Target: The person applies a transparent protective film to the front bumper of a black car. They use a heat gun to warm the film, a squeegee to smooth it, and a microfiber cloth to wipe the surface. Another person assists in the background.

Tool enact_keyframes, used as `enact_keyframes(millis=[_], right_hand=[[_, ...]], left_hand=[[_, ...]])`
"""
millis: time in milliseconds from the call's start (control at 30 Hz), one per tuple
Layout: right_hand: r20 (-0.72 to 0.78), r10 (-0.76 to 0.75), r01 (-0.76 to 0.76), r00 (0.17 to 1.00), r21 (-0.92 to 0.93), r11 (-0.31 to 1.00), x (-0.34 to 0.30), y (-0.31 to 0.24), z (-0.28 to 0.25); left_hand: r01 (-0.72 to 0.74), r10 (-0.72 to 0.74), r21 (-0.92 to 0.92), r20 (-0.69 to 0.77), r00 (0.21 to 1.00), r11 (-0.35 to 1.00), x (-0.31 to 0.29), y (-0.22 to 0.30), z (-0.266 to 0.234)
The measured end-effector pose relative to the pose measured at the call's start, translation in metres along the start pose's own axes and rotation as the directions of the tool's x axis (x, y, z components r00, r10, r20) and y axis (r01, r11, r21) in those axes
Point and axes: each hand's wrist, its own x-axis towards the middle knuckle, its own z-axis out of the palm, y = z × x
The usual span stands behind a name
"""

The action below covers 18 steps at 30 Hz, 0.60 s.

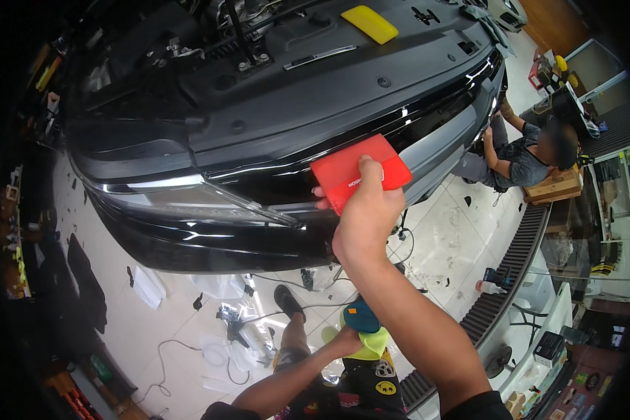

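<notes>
- Right hand: fingers clamped, thumb on top, on a flat red rectangular card, toward 1 o'clock.
- Left hand, 6 o'clock: fingers partly hidden against neon-yellow cloth, beside rounded dark-teal pad; cannot tell their grip.

The white tiled floor is catching light; at right, a dark slotted grate is running across it

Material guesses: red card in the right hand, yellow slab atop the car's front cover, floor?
Red card: probably plastic, smooth satin; even colour, soft sheen.
Yellow slab: plastic or rubber, unclear; uniform colour, rounded corners.
Floor: likely glazed tile; glossy, straight joints.
</notes>
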Motion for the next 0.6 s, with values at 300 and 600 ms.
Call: enact_keyframes(millis=[300,600], right_hand=[[0.061,0.054,-0.059,0.997,0.084,0.995,-0.017,-0.001,-0.015],[0.022,0.021,-0.022,1.0,0.018,1.0,-0.007,0.007,0.0]], left_hand=[[0.1,-0.109,-0.131,-0.063,0.992,0.986,-0.027,0.015,-0.012],[0.203,-0.2,-0.239,0.04,0.979,0.95,-0.039,0.038,-0.023]])
